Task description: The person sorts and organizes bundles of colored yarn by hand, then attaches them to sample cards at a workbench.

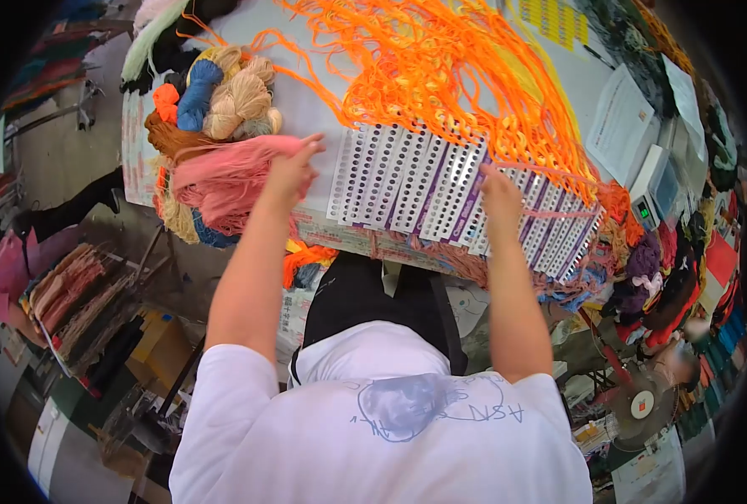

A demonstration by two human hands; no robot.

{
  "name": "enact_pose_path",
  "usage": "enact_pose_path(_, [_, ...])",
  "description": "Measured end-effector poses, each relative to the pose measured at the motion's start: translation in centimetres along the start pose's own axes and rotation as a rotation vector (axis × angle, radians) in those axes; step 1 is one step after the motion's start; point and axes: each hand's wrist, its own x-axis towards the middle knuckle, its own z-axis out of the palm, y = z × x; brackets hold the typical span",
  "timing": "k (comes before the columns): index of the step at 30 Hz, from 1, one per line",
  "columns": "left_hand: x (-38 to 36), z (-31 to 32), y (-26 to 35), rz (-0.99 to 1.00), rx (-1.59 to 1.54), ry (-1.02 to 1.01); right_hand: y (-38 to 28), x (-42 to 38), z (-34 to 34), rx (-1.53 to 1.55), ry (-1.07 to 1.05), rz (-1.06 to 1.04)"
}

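Over the pink yarn bundle [222,176] on the table's left side is my left hand [293,172], its fingers bent; what they grip, if anything, is too small to make out. My right hand [501,197] is closed at the row of white and purple punched cards [407,176], near their upper edge. Pink strands [550,175] run from beside its fingers toward the right, across the cards. Orange yarn [415,67] hangs in loops from the cards' top edge and spreads over the far part of the table.
Blue [195,94], beige [241,99] and brown yarn skeins lie at the table's left edge. Papers [623,122] and a scale with a green display [652,189] sit at the right. A yarn rack [79,294] stands at lower left; a person [676,370] is at lower right.
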Motion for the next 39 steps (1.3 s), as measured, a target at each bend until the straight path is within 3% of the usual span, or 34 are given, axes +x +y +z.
enact_pose_path(2, [3.5,1.8,-2.1,0.19,0.318,0.185,-0.7,0.4,7.5,0.031,-0.082,-0.042])
enact_pose_path(3, [4.8,2.0,-2.7,0.178,0.319,0.183,-1.3,0.3,10.6,0.058,-0.096,0.011])
enact_pose_path(5, [6.4,2.2,-3.7,0.401,0.789,0.245,-2.2,0.0,15.2,0.024,-0.169,-0.092])
enact_pose_path(11, [5.7,3.3,-2.7,0.311,0.95,0.27,-0.3,0.1,20.5,-0.242,-0.137,-0.219])
enact_pose_path(13, [5.7,2.8,-2.8,0.356,0.747,0.081,0.2,0.5,20.9,-0.245,-0.12,-0.247])
enact_pose_path(14, [5.8,2.6,-2.8,0.351,0.746,0.079,0.5,0.5,21.0,-0.204,-0.109,-0.19])
enact_pose_path(17, [6.0,2.3,-2.1,0.051,0.18,-0.096,-0.1,0.3,21.5,-0.181,-0.083,-0.086])
enact_pose_path(21, [6.9,1.6,-2.4,0.077,0.262,-0.198,0.7,-0.2,21.7,-0.275,-0.011,-0.173])
enact_pose_path(23, [7.1,1.4,-2.3,0.065,0.282,-0.198,0.9,-1.1,21.7,-0.266,0.025,-0.482])
enact_pose_path(27, [7.6,1.4,-2.4,0.108,0.288,-0.189,2.2,-1.5,21.3,-0.213,-0.049,-0.671])
enact_pose_path(30, [7.7,1.8,-2.7,0.138,0.325,-0.108,1.7,-1.3,20.5,-0.22,-0.11,-0.603])
enact_pose_path(31, [7.7,1.2,-2.5,0.172,0.402,0.029,1.2,-1.2,20.1,-0.23,-0.139,-0.549])
enact_pose_path(33, [7.8,-1.3,-1.9,0.27,0.516,0.226,0.3,-0.6,18.7,-0.568,-0.059,-0.639])
enact_pose_path(35, [7.1,-2.4,-1.0,0.463,-0.029,0.249,-0.3,0.2,17.7,-0.806,-0.045,-0.684])
enact_pose_path(36, [5.8,-2.8,-0.1,0.34,-0.266,0.152,-0.3,0.4,17.5,-0.805,-0.045,-0.682])
enact_pose_path(37, [4.9,-2.9,0.2,0.338,-0.266,0.154,-0.4,0.6,17.4,-0.847,-0.039,-0.729])
enact_pose_path(39, [3.9,-2.9,0.7,0.202,-0.523,-0.145,-0.7,0.8,17.2,-0.889,-0.031,-0.78])
